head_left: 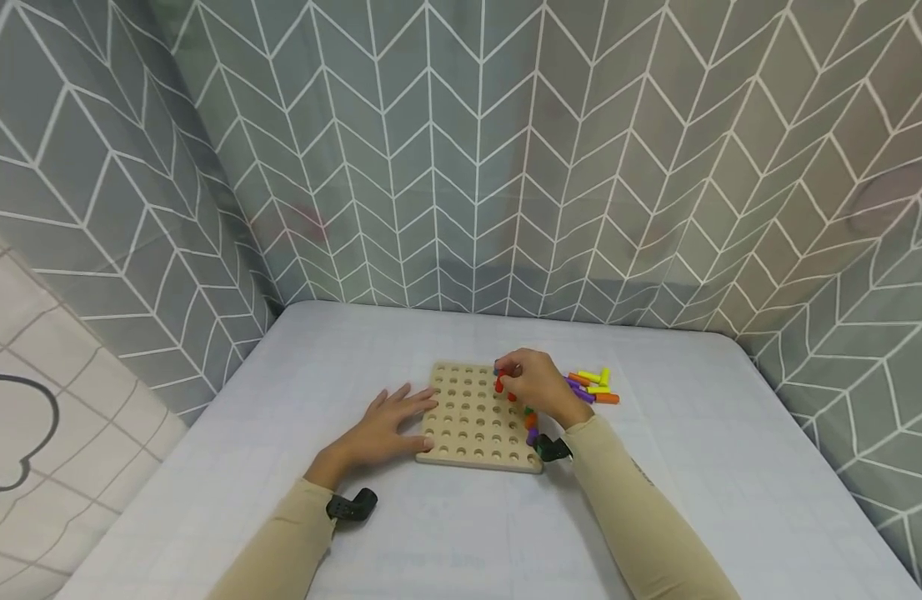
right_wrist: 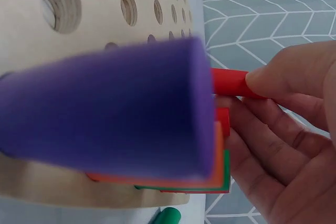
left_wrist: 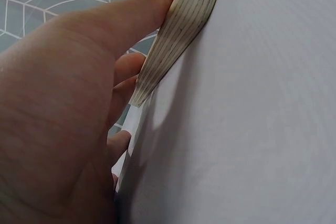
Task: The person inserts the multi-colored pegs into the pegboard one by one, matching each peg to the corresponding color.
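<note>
A wooden pegboard [head_left: 476,417] with rows of round holes lies on the table. My left hand [head_left: 386,427], fingers spread, rests along its left side; in the left wrist view the thumb [left_wrist: 131,22] touches the board's edge. Over the far right part of the board, my right hand [head_left: 538,387] pinches a red peg [right_wrist: 231,81] between thumb and fingers. Whether that peg's lower end is in a hole is hidden. Along the right edge stand a purple peg [right_wrist: 115,111], an orange peg [head_left: 531,422], a green peg [right_wrist: 226,171] and another red peg [right_wrist: 223,121].
Loose yellow, orange and purple pegs [head_left: 605,398] lie in a pile right of the board. A green peg [right_wrist: 168,216] lies beside the board's right edge. White cloth covers the table [head_left: 461,533]; patterned curtains [head_left: 468,167] hang behind it and at its sides.
</note>
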Demonstrator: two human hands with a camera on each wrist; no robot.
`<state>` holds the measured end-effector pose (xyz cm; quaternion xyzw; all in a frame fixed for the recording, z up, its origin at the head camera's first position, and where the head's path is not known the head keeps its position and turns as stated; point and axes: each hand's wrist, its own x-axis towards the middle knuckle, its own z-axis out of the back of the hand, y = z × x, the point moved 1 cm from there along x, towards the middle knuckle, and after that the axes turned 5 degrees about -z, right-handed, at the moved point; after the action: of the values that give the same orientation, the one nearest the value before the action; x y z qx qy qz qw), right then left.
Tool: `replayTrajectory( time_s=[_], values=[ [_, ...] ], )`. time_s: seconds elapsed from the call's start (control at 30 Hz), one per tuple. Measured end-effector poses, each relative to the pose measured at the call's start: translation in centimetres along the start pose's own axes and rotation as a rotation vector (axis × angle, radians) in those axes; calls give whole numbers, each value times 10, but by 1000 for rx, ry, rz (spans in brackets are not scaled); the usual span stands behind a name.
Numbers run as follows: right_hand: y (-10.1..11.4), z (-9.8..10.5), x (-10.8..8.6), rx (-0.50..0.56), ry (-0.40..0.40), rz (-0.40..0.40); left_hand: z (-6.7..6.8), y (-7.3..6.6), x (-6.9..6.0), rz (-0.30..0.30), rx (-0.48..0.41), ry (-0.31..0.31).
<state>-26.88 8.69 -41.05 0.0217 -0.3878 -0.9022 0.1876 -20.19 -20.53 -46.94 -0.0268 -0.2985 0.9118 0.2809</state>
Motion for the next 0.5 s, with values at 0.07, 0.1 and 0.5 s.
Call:
replayTrajectory(
  time_s=[0.07,0.1,0.5],
  values=[
    [1,0,1,-28,1,17,1,0,0,-1,1,-1],
    [1,0,2,-40,-1,27,1,0,-1,-2,4,-2],
    [1,-2,1,-106,33,27,1,3,3,10,16,11]
  ],
)
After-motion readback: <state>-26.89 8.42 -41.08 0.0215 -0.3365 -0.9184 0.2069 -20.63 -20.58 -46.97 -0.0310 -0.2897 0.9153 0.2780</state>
